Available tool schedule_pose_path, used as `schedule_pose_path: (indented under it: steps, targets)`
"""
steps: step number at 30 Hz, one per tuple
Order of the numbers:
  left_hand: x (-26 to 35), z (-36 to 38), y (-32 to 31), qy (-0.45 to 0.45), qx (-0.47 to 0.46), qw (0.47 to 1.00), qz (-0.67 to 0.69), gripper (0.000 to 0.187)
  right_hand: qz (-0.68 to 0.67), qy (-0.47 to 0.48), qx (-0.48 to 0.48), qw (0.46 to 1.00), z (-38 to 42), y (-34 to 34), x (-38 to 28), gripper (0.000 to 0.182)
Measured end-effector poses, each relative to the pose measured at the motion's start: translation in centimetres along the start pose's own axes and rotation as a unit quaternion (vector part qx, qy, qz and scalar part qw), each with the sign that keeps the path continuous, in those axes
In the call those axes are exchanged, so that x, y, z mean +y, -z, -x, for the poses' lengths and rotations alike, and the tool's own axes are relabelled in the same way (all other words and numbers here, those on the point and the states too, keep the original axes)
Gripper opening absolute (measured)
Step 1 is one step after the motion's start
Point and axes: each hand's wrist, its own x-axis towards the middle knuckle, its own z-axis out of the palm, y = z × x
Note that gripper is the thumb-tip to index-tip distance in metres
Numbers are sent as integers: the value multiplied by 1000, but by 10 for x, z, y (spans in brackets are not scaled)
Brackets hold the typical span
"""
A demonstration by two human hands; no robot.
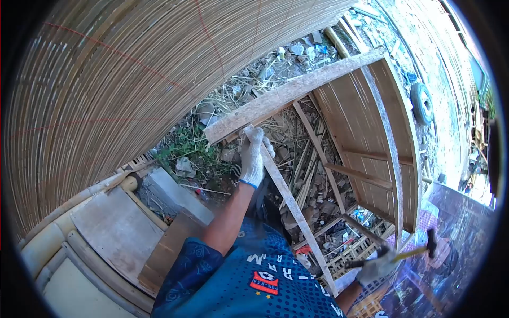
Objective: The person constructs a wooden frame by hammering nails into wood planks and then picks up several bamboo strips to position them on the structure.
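My left hand (253, 155), in a white knitted glove with a blue cuff, is closed around the upper end of a narrow wooden slat (297, 214). Its fingertips are right under the edge of a wide wooden plank (297, 90). Both pieces belong to a wooden frame with a thin brown panel (366, 116) along its right side. Low at the right, my gloved right hand (374, 268) is wrapped round a hammer (408, 255) with a yellow and black handle. The dark hammer head points away to the right, held apart from the frame; this hand is slightly blurred.
A tall bamboo-slat wall (116, 79) rises at the left. Rubble, straw and litter cover the ground (297, 143) under the frame. A tire (421, 103) lies at the right. Boards (114, 225) and bamboo poles are at lower left; a printed sheet (461, 228) is at lower right.
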Motion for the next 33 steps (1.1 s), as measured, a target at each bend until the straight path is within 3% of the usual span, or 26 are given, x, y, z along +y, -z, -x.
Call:
schedule_pose_path:
  steps: [1,3,4,5,6,7,8,10,14,16,19,24,26,28,30,32,33]
  targets:
    - [2,3,-2,2,-3,1000,2,30,-8,65,-77,995,-10,-23,-31,36]
    - [8,26,-7,5,-15,1000,-26,29,-73,102,-168,978,-24,-70,-77,22]
    - [11,26,-12,-3,-31,999,-38,28,-157,71,-206,963,-19,-96,-96,19]
    - [3,28,-4,29,-69,997,-9,37,-130,104,-255,952,-15,-115,-112,20]
    - [-15,24,13,62,-94,994,-4,33,-134,133,-305,933,-11,-130,-123,19]
    - [-17,26,14,87,-65,994,2,31,-166,72,-372,911,-5,-148,-110,16]
    - [-15,26,11,109,-38,993,7,29,-50,321,-395,859,-19,-164,-139,17]
    - [-11,27,7,103,-22,994,32,19,-59,421,-453,784,-21,-194,-175,23]
    - [-36,28,18,125,18,985,118,15,-61,406,-580,704,-24,-225,-197,23]
    - [-44,20,29,93,-76,972,203,19,-74,416,-624,657,-32,-243,-207,20]
    - [-36,34,13,37,10,997,61,19,23,425,-638,642,-31,-264,-215,27]
    - [-42,37,21,117,-20,963,243,14,2,452,-655,605,-41,-269,-212,31]
    - [-52,36,19,111,14,989,100,10,-24,453,-661,597,-42,-271,-214,30]
    - [-28,41,10,65,1,994,90,9,48,423,-661,618,-36,-267,-218,27]
    - [-27,38,7,63,-15,972,225,11,57,415,-668,615,-39,-267,-227,27]
    - [-25,37,8,86,-12,970,227,13,16,431,-673,601,-44,-268,-222,26]
    - [-21,35,11,105,-2,981,164,14,3,435,-677,594,-46,-272,-221,26]
